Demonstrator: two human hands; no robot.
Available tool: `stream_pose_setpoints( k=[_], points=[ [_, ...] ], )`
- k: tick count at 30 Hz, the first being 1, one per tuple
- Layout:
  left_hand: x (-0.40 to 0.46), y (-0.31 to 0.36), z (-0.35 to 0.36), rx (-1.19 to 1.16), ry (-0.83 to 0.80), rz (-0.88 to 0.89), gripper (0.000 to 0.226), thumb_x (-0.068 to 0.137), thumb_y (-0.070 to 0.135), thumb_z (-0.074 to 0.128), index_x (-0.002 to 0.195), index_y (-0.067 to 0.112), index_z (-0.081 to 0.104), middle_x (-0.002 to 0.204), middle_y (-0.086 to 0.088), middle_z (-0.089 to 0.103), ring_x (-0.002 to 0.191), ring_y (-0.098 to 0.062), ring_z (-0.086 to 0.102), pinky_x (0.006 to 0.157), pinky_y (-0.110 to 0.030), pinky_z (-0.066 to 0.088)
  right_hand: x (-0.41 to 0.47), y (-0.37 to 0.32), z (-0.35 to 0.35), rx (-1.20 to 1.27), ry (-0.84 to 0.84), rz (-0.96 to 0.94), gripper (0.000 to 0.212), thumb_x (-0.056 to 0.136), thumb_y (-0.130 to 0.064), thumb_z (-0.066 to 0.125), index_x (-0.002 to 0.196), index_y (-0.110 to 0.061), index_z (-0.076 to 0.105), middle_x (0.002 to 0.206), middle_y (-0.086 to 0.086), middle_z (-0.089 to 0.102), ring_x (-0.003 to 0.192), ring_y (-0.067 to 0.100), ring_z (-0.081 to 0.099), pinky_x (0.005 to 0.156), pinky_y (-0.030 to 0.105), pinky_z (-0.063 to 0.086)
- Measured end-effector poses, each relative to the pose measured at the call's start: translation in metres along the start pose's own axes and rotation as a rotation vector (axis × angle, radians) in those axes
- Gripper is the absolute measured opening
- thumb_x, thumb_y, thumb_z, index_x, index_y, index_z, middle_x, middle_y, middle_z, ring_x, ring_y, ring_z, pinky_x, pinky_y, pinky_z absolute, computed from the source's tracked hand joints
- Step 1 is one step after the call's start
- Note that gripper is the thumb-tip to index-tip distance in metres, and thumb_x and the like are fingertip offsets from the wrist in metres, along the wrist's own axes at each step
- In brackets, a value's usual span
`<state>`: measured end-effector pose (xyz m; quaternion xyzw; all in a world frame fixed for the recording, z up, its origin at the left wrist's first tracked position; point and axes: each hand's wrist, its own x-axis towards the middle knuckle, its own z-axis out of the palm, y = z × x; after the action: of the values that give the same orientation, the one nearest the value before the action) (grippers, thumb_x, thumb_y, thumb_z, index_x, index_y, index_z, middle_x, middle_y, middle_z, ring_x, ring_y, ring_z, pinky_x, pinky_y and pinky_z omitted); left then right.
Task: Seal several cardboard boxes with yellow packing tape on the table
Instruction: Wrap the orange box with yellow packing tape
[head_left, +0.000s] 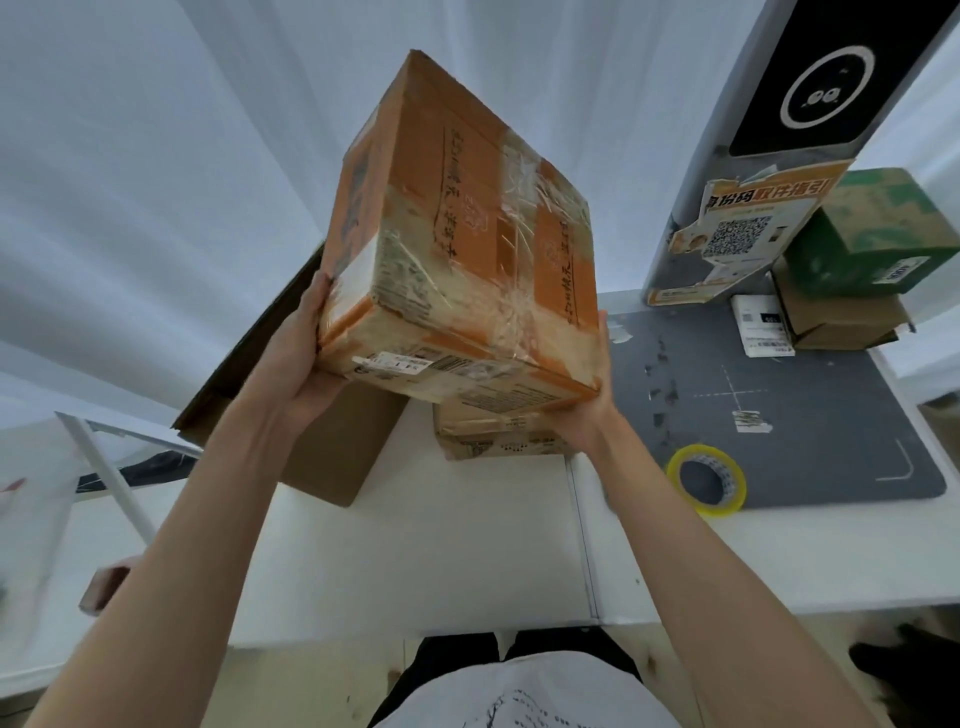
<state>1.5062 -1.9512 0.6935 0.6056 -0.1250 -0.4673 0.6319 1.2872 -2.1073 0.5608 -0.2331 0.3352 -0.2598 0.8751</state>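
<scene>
**A:** What is at the far left?

**B:** A white metal frame (111, 478) leaning beside the white table (415, 545). Next comes a plain brown box (337, 447) lying on the table, with a dark flat sheet of cardboard (249, 353) tilted behind it.

**A:** And the hands?

**B:** Both are raised, holding an orange box (457, 244) in the air above the table, tilted with its far end higher. The left hand (296, 353) cups the box's near left corner, palm under the bottom edge, fingers pressed together flat up the left side. The right hand (592, 400) supports the near right corner from below; its fingers lie against the right side, mostly hidden, so I cannot tell whether they are spread.

**A:** How does the box look?

**B:** Wrapped with wrinkled clear tape, with a shipping label on its near face. Beneath it, a smaller brown box (493, 436) rests on the table.

**A:** Further right?

**B:** A grey mat (805, 415) on the table. The roll of yellow tape (707, 480) lies flat at the mat's near left corner. At the far right, a green box (872, 234) sits stacked on flat brown boxes (841, 317), beside a leaning panel (779, 130) bearing a QR-code poster.
</scene>
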Motion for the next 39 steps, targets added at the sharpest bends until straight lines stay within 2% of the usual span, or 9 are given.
stream_pose_setpoints(
  k=[5,10,17,22,25,28,32,36,39],
  points=[
    [-0.024,0.049,0.040,0.253,0.088,0.197,0.040,0.104,0.043,0.052,0.118,0.010,0.069,0.107,-0.007,0.077,0.086,-0.014,0.076,0.075,-0.031,0.062,-0.003,-0.023,0.007,-0.411,0.411,-0.239,0.046,0.103,-0.052,0.047,0.137,-0.023,0.053,0.117,0.001,0.066,0.118,0.024,0.063,0.099,0.042,0.051],
    [-0.020,0.033,0.101,0.804,0.203,0.464,0.049,0.100,0.047,0.057,0.140,0.018,0.054,0.101,0.011,0.072,0.071,0.010,0.068,0.072,-0.014,0.058,-0.028,-0.028,0.034,-0.375,0.123,-0.465,0.059,0.095,-0.062,0.053,0.144,-0.029,0.049,0.135,0.003,0.064,0.124,0.021,0.062,0.104,0.042,0.051],
    [0.017,-0.074,0.166,1.274,0.040,0.282,0.087,0.100,0.055,0.049,0.163,0.017,0.002,0.168,-0.018,0.008,0.154,-0.041,0.007,0.125,-0.055,0.013,-0.025,-0.012,-0.019,-0.246,0.193,-0.318,0.052,0.099,-0.041,0.062,0.145,-0.022,0.048,0.132,0.009,0.067,0.118,0.031,0.067,0.095,0.050,0.056],
    [0.028,-0.081,0.132,1.039,-0.035,0.342,0.067,0.100,0.061,0.044,0.155,0.021,0.039,0.160,-0.004,0.038,0.146,-0.022,0.036,0.122,-0.049,0.028,-0.025,-0.026,-0.057,-0.347,0.431,-0.276,0.060,0.094,-0.050,0.065,0.148,-0.034,0.044,0.129,0.003,0.066,0.107,0.020,0.071,0.088,0.043,0.060],
    [0.057,-0.087,0.068,1.218,0.260,0.060,0.107,0.085,0.078,0.053,0.162,0.015,0.015,0.167,-0.015,0.017,0.153,-0.035,0.016,0.122,-0.053,0.016,-0.026,-0.043,-0.068,-0.442,0.346,-0.142,0.077,0.078,-0.079,0.063,0.139,-0.033,0.056,0.130,0.008,0.068,0.091,0.013,0.075,0.075,0.037,0.061],
    [0.068,-0.096,0.036,0.963,0.142,-0.238,0.115,0.074,0.082,0.063,0.158,0.011,0.028,0.158,-0.013,0.040,0.140,-0.031,0.044,0.110,-0.044,0.042,-0.035,-0.056,-0.072,-0.473,0.195,-0.034,0.074,0.083,-0.081,0.049,0.137,-0.032,0.061,0.126,0.005,0.072,0.110,0.022,0.071,0.092,0.044,0.057],
    [0.073,-0.103,0.052,0.779,0.015,-0.065,0.059,0.086,0.062,0.068,0.128,0.021,0.063,0.122,0.005,0.070,0.103,-0.010,0.067,0.080,-0.025,0.054,-0.036,-0.065,-0.083,-0.491,0.154,0.062,0.077,0.080,-0.082,0.054,0.137,-0.031,0.061,0.125,0.005,0.072,0.111,0.024,0.071,0.096,0.048,0.054],
    [0.081,-0.088,0.093,0.817,-0.006,0.067,0.061,0.083,0.065,0.070,0.126,0.023,0.062,0.115,0.009,0.070,0.100,-0.008,0.067,0.079,-0.025,0.057,-0.045,-0.075,-0.095,-0.390,0.238,-0.064,0.065,0.093,-0.069,0.047,0.135,-0.022,0.063,0.096,0.002,0.075,0.059,0.006,0.067,0.056,0.024,0.053],
    [0.091,-0.083,0.131,0.814,-0.036,0.160,0.050,0.086,0.063,0.068,0.120,0.027,0.060,0.105,0.013,0.067,0.097,-0.005,0.064,0.074,-0.021,0.053,-0.061,-0.072,-0.109,-0.276,0.310,-0.158,0.065,0.088,-0.075,0.049,0.132,-0.029,0.066,0.118,0.009,0.069,0.077,0.017,0.067,0.076,0.037,0.055]
  ],
)
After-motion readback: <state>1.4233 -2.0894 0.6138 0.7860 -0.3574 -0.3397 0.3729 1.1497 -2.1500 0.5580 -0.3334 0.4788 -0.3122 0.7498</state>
